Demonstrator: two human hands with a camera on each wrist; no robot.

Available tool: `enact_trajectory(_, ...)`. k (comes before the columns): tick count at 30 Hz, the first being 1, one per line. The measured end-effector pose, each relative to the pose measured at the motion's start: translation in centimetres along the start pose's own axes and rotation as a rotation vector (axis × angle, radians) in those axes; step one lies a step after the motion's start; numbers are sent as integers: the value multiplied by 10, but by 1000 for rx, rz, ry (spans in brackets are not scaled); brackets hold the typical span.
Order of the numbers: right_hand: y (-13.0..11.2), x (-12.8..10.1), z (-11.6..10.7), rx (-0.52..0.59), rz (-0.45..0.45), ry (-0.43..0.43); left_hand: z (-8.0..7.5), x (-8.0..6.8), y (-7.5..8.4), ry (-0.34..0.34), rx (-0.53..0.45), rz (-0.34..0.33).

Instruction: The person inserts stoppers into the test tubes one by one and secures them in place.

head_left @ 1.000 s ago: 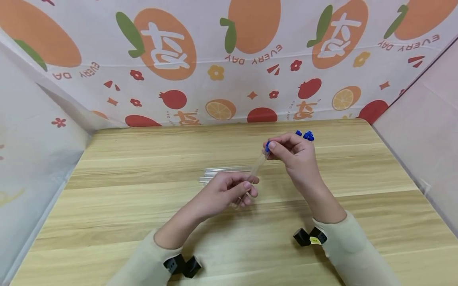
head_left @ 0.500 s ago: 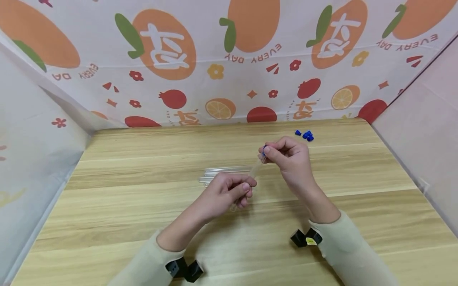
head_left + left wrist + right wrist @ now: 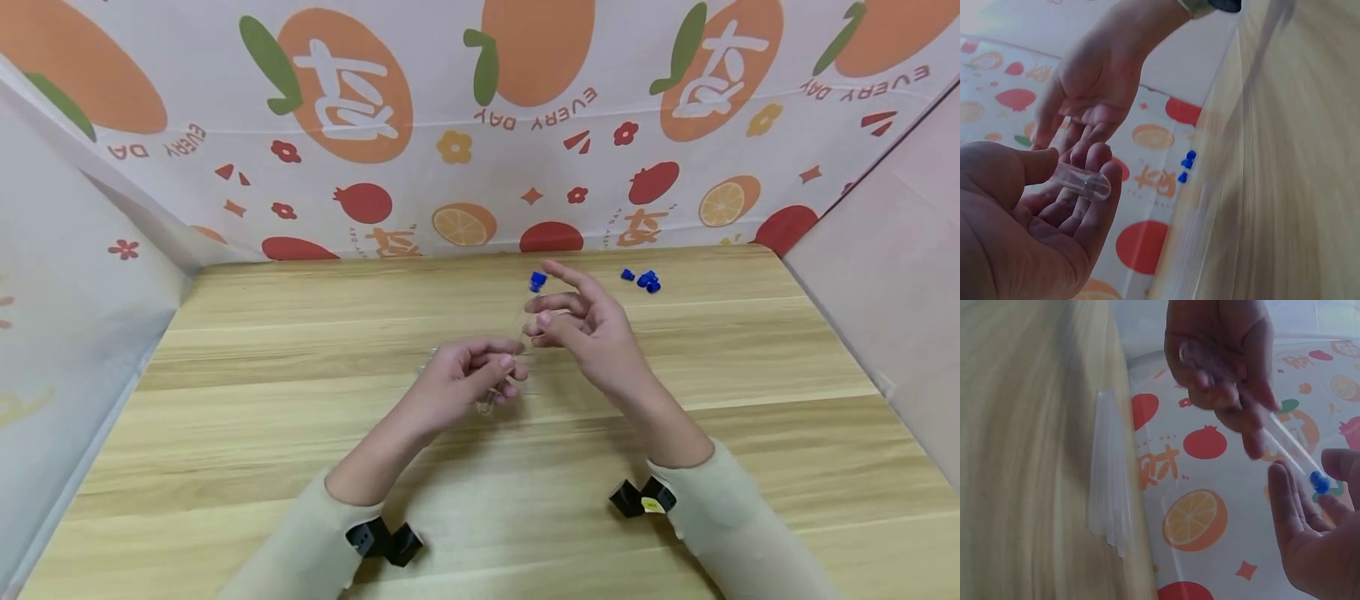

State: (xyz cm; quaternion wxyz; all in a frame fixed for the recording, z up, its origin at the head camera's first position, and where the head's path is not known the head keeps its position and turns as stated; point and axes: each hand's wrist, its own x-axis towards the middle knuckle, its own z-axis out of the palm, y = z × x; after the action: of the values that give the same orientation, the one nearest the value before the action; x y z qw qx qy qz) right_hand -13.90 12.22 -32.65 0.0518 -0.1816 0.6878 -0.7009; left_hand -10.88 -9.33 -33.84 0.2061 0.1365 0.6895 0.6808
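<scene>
1 clear tube (image 3: pixel 1289 442) is grasped by the left hand (image 3: pixel 474 375), pinched between thumb and fingers, and is held tilted above the table (image 3: pixel 225 442), its far end slanted away and to the right. At that far end a blue cap (image 3: pixel 537 281) is seen. By the right hand (image 3: pixel 588 333) nothing is gripped: its fingers are spread loosely beside the capped end, the index finger stretched out past the others; whether the tube is touched by any of them cannot be told. More blue caps (image 3: pixel 649 282) are scattered on the table beyond the right hand, 1 of them set slightly apart from a small cluster. Behind the left hand, and mostly hidden by it in the head view, spare tubes (image 3: pixel 1109 475) are laid side by side on the wood. Both forearms are covered by 2 pale sleeves (image 3: pixel 738 517), and the table is backed by a fruit-printed cloth (image 3: pixel 405 187).
</scene>
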Motion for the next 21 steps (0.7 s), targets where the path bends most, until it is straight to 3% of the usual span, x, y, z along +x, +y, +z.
enact_trajectory(5, 7, 0, 8, 18, 116, -94, -12, 5, -4, 65, -16, -6)
enact_trajectory(11, 24, 2, 19, 22, 217, -215, -20, 11, -8, 82, -33, -34)
enact_trajectory(21, 39, 36, 34, 89, 311, -175, -49, 33, -8, 180, 103, -52)
